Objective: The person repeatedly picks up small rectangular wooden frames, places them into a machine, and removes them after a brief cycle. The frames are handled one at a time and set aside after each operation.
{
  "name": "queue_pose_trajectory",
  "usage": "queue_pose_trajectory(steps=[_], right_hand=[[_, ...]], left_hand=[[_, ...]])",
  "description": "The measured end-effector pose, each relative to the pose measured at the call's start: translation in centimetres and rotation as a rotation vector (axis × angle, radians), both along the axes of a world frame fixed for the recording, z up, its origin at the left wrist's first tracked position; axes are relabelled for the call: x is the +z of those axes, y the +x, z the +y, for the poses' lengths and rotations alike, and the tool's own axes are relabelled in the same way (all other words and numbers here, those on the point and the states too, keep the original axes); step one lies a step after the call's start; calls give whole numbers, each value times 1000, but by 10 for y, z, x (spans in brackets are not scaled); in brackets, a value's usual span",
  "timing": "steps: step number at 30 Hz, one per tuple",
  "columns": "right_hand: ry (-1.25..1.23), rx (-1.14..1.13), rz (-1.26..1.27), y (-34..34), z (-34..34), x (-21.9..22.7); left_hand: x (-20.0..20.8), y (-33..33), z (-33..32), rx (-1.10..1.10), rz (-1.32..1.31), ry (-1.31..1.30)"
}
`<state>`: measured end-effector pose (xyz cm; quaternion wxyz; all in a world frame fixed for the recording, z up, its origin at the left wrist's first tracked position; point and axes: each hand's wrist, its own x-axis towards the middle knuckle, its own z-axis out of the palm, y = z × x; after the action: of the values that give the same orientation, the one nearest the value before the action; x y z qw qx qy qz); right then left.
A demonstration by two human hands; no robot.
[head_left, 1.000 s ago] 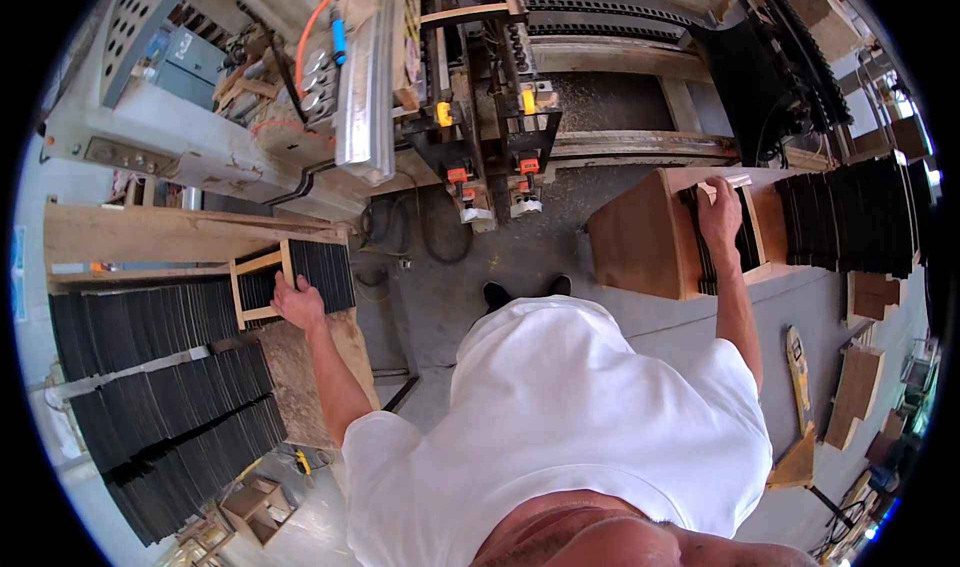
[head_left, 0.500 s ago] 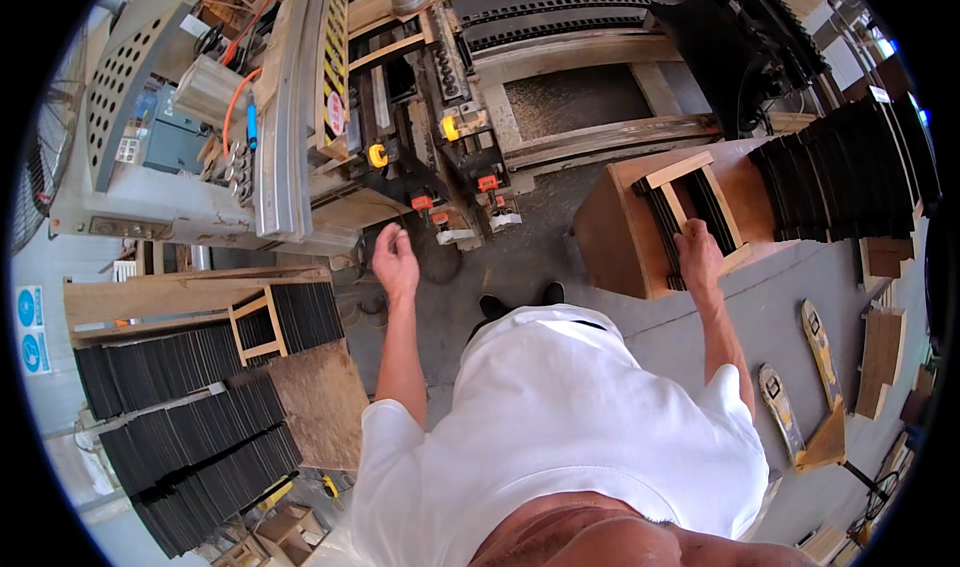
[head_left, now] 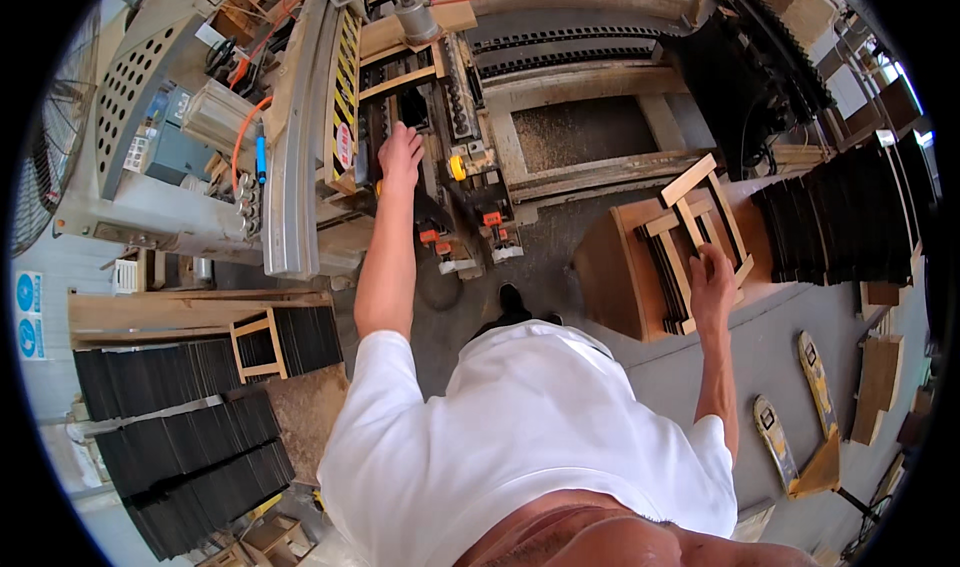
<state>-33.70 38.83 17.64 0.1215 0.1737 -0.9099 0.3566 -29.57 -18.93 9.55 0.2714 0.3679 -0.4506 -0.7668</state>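
My right hand (head_left: pixel 712 279) grips a light wooden frame (head_left: pixel 689 180) by its near side. That frame is raised and tilted over other dark-sided wooden frames (head_left: pixel 672 279) lying on a brown wooden box (head_left: pixel 612 257). My left hand (head_left: pixel 401 157) reaches forward over the machine's clamping bed, its fingers loosely stretched and nothing seen in them. Just beyond its fingertips, a light wooden rail (head_left: pixel 398 84) lies across the bed under a metal cylinder (head_left: pixel 416 19). A yellow knob (head_left: pixel 458 167) and red clamp parts (head_left: pixel 492 219) sit at the right of that hand.
A row of dark frames (head_left: pixel 835 192) stands at the right end of the box. More dark panels (head_left: pixel 190 467) and a single frame (head_left: pixel 258 347) are at the left. A pallet jack (head_left: pixel 818 467) lies on the floor at right. A machine beam (head_left: pixel 300 167) flanks my left arm.
My left hand has moved forward and up over the machine bed. My right hand has lifted one frame off the others, tilting it. My body has shifted slightly left.
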Motion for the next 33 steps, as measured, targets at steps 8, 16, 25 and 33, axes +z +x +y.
queue_pose_trajectory(steps=[8, 16, 25, 33], right_hand=[[-65, 72, -17, -7, -59, 13], [17, 271, -15, -34, -166, 38], [81, 779, 242, -79, -342, 39], [179, 1076, 385, -93, -484, -3]], left_hand=[[2, -94, -69, 129, 206, 287], [-25, -111, -98, 272, 290, 329], [-17, -53, -27, 247, 225, 284], [-23, -1, 4, 36, 547, 374]])
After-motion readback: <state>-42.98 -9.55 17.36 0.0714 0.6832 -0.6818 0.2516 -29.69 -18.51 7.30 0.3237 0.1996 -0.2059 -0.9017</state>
